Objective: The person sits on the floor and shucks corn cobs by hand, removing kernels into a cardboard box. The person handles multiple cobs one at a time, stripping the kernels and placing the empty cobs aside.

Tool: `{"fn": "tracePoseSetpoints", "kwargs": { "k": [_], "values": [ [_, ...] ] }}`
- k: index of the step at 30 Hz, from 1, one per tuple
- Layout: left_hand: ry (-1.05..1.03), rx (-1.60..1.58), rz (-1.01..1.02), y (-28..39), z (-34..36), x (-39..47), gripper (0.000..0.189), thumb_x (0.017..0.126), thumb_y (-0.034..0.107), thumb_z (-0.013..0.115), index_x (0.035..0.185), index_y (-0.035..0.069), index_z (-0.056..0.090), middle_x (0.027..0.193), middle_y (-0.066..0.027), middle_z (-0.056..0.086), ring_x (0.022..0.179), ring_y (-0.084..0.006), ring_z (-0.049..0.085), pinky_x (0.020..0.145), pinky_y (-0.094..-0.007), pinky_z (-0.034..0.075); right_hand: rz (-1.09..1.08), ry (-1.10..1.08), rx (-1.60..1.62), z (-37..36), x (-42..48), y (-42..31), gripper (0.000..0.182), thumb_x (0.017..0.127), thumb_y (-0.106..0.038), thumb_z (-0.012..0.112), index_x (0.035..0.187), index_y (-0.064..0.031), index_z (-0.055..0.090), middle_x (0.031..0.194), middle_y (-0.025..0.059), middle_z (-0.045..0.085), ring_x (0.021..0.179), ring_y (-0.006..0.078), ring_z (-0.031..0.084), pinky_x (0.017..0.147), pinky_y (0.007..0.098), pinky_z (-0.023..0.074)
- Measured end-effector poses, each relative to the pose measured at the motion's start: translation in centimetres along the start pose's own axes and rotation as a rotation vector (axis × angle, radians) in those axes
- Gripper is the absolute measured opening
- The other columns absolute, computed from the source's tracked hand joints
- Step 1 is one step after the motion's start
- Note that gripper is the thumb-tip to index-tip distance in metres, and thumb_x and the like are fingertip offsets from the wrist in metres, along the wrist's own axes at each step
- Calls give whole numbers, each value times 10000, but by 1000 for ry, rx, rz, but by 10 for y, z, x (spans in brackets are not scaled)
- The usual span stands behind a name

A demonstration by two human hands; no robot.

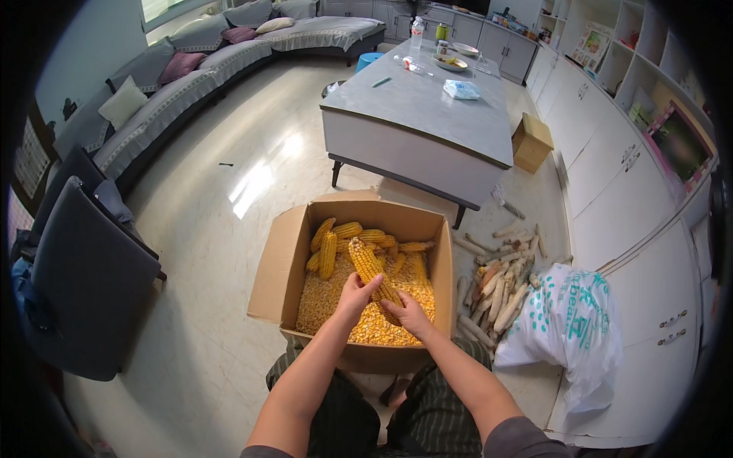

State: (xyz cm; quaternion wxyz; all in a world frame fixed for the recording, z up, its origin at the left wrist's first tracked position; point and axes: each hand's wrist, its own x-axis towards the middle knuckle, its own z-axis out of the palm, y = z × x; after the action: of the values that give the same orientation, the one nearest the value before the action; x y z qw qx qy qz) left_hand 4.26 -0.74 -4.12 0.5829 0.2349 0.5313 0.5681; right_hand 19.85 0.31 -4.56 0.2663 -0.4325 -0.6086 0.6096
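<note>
A dried yellow ear of corn [366, 260] is held in both hands over an open cardboard box [366, 206]. My left hand [359, 291] grips the ear around its middle, thumb on the kernels. Lower down, my right hand [408, 312] holds the ear near its bottom end. Loose corn kernels [326, 297] fill much of the box beneath the hands. More whole ears of corn [328, 255] lie on the kernels along the far side and far left corner. The palm sides of both hands are hidden.
Stripped corn cobs [501, 286] lie piled on the floor right of the box, beside a white plastic bag [564, 326]. A long grey-topped table [401, 114] stands beyond the box. White cabinets [618, 200] line the right; a dark chair [91, 275] is at left.
</note>
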Motion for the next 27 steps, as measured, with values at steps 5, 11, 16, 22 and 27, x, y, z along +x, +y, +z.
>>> {"fn": "tracePoseSetpoints", "kwargs": {
  "k": [5, 11, 16, 22, 27],
  "values": [
    [54, 175, 59, 9, 19, -5, 385, 802, 208, 686, 1033, -16, 474, 922, -83, 587, 790, -133, 556, 682, -264, 446, -69, 213, 329, 6, 14, 35, 467, 921, -352, 493, 1141, 57, 544, 1057, 76, 592, 963, 119, 532, 850, 242, 410],
    [-28, 195, 209, -4, 20, -1, 370, 806, 156, 677, 1049, -22, 461, 958, -98, 585, 873, -152, 571, 753, -282, 461, 54, 364, 382, 3, 25, 33, 363, 927, -280, 501, 1006, 55, 616, 902, 66, 632, 829, 126, 572, 763, 258, 450],
    [-72, 155, 206, 1, 20, -3, 370, 812, 148, 668, 1082, -6, 468, 1004, -88, 587, 922, -151, 564, 799, -288, 451, 145, 488, 591, -4, 33, 27, 337, 945, -271, 449, 905, 28, 600, 813, 88, 631, 706, 174, 602, 683, 295, 481],
    [102, 59, -3, 9, 5, 2, 451, 824, 285, 657, 1111, -1, 461, 997, -74, 564, 844, -146, 549, 697, -267, 438, 172, 347, 727, -38, 29, 16, 307, 966, -313, 375, 801, -69, 461, 547, -25, 311, 440, 65, 254, 396, 228, 204],
    [198, -235, -171, 11, -25, 15, 397, 873, 305, 582, 1098, -2, 469, 1046, -122, 548, 927, -241, 576, 800, -401, 506, 166, 310, 626, -45, 26, 17, 382, 949, -405, 380, 705, -112, 406, 505, -41, 296, 401, 72, 233, 392, 239, 197]
  ]
}}
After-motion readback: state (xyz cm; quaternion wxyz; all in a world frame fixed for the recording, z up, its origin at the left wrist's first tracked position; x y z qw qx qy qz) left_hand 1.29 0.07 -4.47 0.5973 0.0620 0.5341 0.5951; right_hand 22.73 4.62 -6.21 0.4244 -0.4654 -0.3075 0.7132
